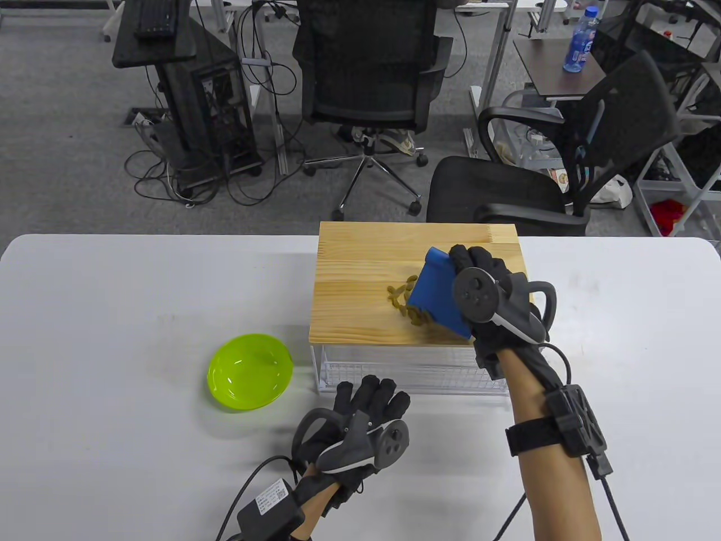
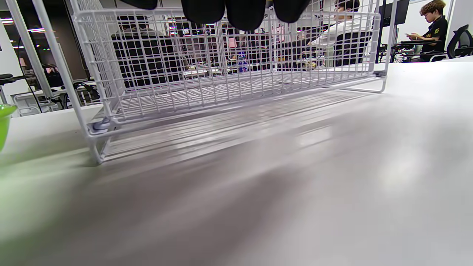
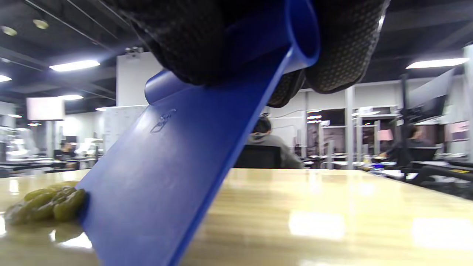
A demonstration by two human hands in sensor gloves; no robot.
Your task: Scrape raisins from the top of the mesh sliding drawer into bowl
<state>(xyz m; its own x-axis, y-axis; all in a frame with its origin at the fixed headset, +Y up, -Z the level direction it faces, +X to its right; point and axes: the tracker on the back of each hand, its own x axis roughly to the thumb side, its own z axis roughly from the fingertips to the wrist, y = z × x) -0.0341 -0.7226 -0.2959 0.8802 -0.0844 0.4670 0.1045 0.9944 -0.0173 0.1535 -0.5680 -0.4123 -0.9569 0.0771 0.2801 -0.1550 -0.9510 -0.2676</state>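
A white mesh drawer (image 1: 394,372) with a wooden top (image 1: 360,270) stands at the table's middle. On that top lies a heap of green-brown raisins (image 1: 403,301), also seen in the right wrist view as raisins (image 3: 48,205). My right hand (image 1: 479,270) grips a blue scraper (image 1: 436,293) by its rolled upper edge; the blade (image 3: 159,184) leans on the wood right against the raisins. The lime green bowl (image 1: 250,370) sits on the table left of the drawer. My left hand (image 1: 369,403) rests flat on the table in front of the mesh drawer (image 2: 229,74), holding nothing.
The white table (image 1: 112,315) runs wide to both sides of the drawer. Behind the table stand black office chairs (image 1: 366,73) and a desk with a water bottle (image 1: 580,39). People sit at desks in the background of the wrist views.
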